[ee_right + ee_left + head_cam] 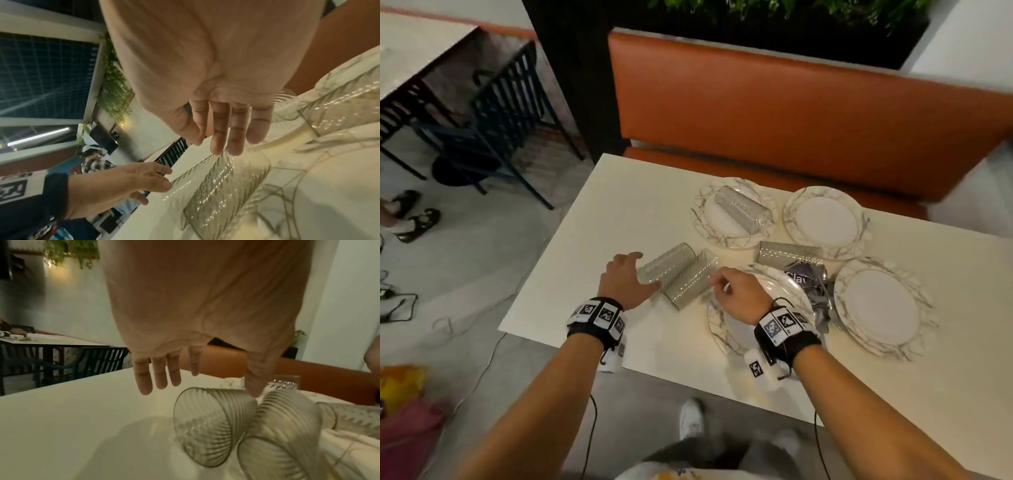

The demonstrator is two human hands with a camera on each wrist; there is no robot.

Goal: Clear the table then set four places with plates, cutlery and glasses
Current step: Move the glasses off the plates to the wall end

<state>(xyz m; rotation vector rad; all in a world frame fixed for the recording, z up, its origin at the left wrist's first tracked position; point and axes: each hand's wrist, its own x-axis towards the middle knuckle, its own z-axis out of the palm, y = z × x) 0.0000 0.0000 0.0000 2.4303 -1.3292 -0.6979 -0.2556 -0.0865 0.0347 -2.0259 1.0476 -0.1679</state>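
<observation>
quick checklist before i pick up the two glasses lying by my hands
1. Left hand free: ok, fingers open, holding nothing.
2. Right hand free: ok, fingers relaxed over the right-hand glass.
3. Left-hand glass reachable: ok, lying on its side, thumb against it.
4. Glasses apart: not ok, the two lie side by side, touching.
5. Glasses empty: ok, nothing seen inside.
6. Nearest plate out of the way: cannot tell, its rim lies under the right hand.
</observation>
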